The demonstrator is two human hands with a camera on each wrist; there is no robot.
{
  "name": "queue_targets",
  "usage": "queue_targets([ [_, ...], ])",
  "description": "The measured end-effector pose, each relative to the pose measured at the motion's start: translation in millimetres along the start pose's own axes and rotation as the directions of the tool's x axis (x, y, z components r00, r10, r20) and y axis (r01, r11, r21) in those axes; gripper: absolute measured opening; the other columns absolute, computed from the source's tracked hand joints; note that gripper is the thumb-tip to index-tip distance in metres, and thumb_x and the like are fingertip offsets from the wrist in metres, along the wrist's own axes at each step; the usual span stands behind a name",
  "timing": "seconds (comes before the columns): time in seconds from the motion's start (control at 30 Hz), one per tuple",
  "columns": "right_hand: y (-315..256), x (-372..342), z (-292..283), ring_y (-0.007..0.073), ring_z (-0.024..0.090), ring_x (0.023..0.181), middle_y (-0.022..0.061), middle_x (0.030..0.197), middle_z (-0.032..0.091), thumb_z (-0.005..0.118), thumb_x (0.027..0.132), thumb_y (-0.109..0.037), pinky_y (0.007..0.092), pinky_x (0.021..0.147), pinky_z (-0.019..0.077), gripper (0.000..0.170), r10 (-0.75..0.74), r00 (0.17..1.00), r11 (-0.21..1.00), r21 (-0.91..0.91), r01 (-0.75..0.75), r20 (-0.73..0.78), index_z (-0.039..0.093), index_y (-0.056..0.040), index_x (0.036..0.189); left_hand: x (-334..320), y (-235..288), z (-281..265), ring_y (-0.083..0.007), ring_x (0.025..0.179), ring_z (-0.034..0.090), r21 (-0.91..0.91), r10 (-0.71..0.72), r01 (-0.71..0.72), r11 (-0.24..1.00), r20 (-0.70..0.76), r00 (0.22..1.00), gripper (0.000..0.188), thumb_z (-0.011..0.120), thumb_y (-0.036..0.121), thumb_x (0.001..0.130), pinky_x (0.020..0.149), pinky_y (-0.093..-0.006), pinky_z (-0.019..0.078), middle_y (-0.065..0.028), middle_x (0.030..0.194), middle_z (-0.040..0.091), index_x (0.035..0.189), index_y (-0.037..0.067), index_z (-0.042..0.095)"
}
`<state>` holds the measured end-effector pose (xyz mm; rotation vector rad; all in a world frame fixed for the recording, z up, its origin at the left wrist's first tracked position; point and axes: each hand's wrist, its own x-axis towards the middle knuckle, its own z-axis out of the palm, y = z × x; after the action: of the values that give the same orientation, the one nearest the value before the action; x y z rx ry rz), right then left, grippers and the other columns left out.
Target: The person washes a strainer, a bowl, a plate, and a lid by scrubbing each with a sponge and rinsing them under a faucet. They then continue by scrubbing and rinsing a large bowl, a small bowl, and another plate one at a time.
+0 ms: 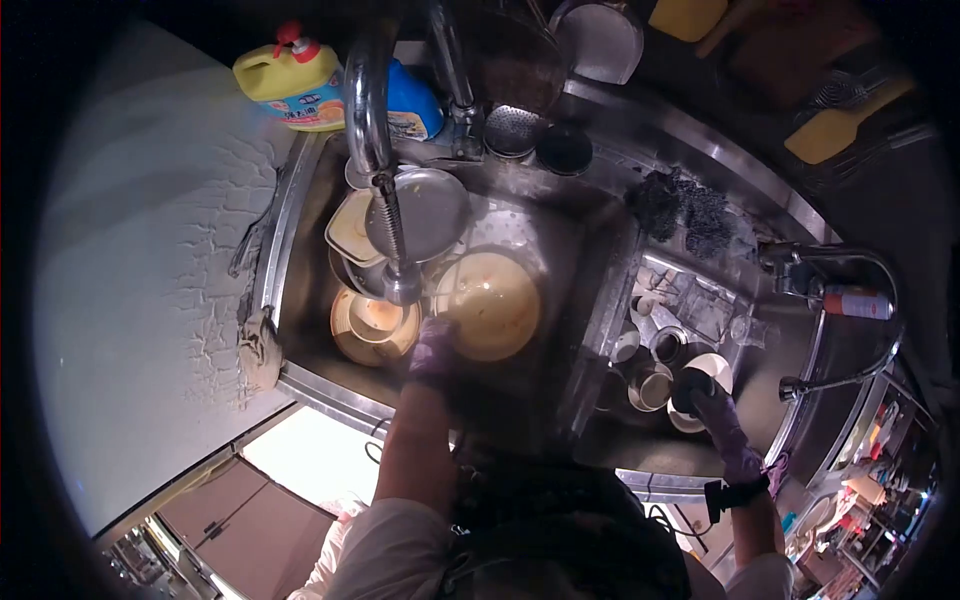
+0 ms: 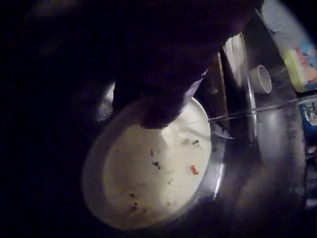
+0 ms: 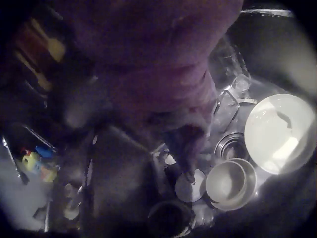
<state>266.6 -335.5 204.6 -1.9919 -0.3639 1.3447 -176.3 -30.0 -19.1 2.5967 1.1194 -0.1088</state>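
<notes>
In the left basin, my purple-gloved left hand (image 1: 432, 350) grips the near-left rim of a large pale bowl (image 1: 490, 305). Cloudy liquid lies in this bowl (image 2: 148, 173), with red and dark food scraps in it. My right hand (image 1: 722, 420), gloved in purple too, is over the right basin and holds a small dark round dish (image 1: 688, 388). Just under that dish are white bowls (image 1: 714, 370). Much of the right hand's grip is hidden by the glove (image 3: 163, 94) in the right wrist view.
A faucet (image 1: 402, 285) hangs over the left basin, beside stacked plates and pans (image 1: 425, 215) and an orange-stained bowl (image 1: 375, 335). Cups and a metal rack crowd the right basin, with a second faucet (image 1: 790, 388) at its right. Detergent bottles (image 1: 300, 90) stand behind.
</notes>
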Motion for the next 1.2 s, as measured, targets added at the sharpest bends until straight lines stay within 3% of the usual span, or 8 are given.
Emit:
queue_targets([
  [0.13,27,16,-1,0.0162,0.059,0.090,0.0096,0.104,0.059,0.054,0.086,-0.018,0.0284,0.078,0.0498,0.039,-0.252,0.963,0.967,0.055,0.248,0.099,0.048,0.0004,0.120,35,22,-97,-0.0311,0.089,0.058,-0.374,-0.105,0.177,0.911,0.203,0.973,0.033,0.063,0.019,0.069,0.080,-0.0375,0.0458,-0.0164,0.090,0.062,0.100,0.008,0.062],
  [0.33,-36,-13,23,0.0226,0.059,0.094,0.0152,0.110,0.057,0.053,0.087,-0.020,0.0303,0.081,0.0494,0.038,-0.423,0.888,0.583,-0.697,0.418,0.178,0.047,-0.0008,0.119,52,41,-164,-0.0313,0.075,0.063,-0.227,-0.342,0.348,0.910,0.066,0.937,0.027,0.063,0.020,0.071,0.067,-0.0395,0.0507,-0.0168,0.079,0.064,0.093,0.005,0.063],
  [0.47,-122,-28,73,0.0292,0.059,0.096,0.0199,0.109,0.056,0.054,0.087,-0.023,0.0333,0.078,0.0492,0.041,-0.734,0.514,0.130,-0.652,0.747,0.443,0.045,-0.0027,0.122,40,57,-216,-0.0331,0.075,0.063,0.051,-0.275,0.278,0.959,-0.066,0.959,0.024,0.059,0.021,0.074,0.066,-0.0404,0.0507,-0.0160,0.081,0.064,0.092,0.004,0.062],
  [0.53,-178,-48,109,0.0302,0.058,0.098,0.0219,0.109,0.055,0.055,0.086,-0.026,0.0345,0.081,0.0477,0.044,-0.648,0.699,0.568,-0.420,0.708,0.302,0.045,-0.0054,0.123,22,72,-244,-0.0326,0.075,0.063,0.063,-0.161,0.176,0.982,-0.185,0.969,0.027,0.059,0.021,0.074,0.066,-0.0411,0.0506,-0.0160,0.081,0.063,0.096,0.005,0.061],
  [0.6,-213,-45,146,0.0314,0.059,0.096,0.0201,0.108,0.057,0.056,0.085,-0.029,0.0358,0.082,0.0465,0.045,-0.799,0.529,0.402,-0.399,0.824,0.287,0.044,-0.0089,0.124,20,74,-246,-0.0323,0.078,0.063,0.105,-0.255,0.269,0.957,-0.131,0.958,0.020,0.061,0.008,0.069,0.066,-0.0410,0.0511,-0.0161,0.081,0.064,0.088,0.003,0.060],
  [0.9,-331,-35,318,0.0292,0.061,0.085,0.0192,0.091,0.062,0.055,0.084,-0.027,0.0363,0.073,0.0463,0.032,-0.684,0.568,0.559,-0.171,0.812,0.458,0.055,-0.0009,0.103,-22,82,-245,-0.0284,0.076,0.063,0.141,-0.167,0.170,0.975,-0.032,0.985,0.016,0.061,0.014,0.071,0.060,-0.0398,0.0503,-0.0124,0.080,0.062,0.085,0.006,0.061],
  [0.97,-331,19,361,0.0294,0.061,0.085,0.0198,0.089,0.061,0.055,0.083,-0.026,0.0366,0.073,0.0463,0.031,-0.819,0.324,0.127,-0.401,0.907,0.473,0.055,0.0001,0.101,-30,78,-236,-0.0265,0.072,0.061,0.146,-0.141,0.156,0.977,-0.104,0.984,0.015,0.061,0.009,0.068,0.055,-0.0393,0.0493,-0.0100,0.074,0.060,0.082,0.008,0.057],
  [1.2,-366,32,406,0.0187,0.059,0.080,0.0100,0.101,0.059,0.055,0.082,-0.018,0.0297,0.069,0.0476,0.034,-0.670,0.522,0.547,-0.124,0.828,0.528,0.051,0.0028,0.109,-17,62,-218,-0.0260,0.074,0.061,0.115,-0.148,0.167,0.979,-0.160,0.976,0.019,0.060,0.010,0.070,0.055,-0.0389,0.0494,-0.0101,0.078,0.060,0.088,0.009,0.054],
])
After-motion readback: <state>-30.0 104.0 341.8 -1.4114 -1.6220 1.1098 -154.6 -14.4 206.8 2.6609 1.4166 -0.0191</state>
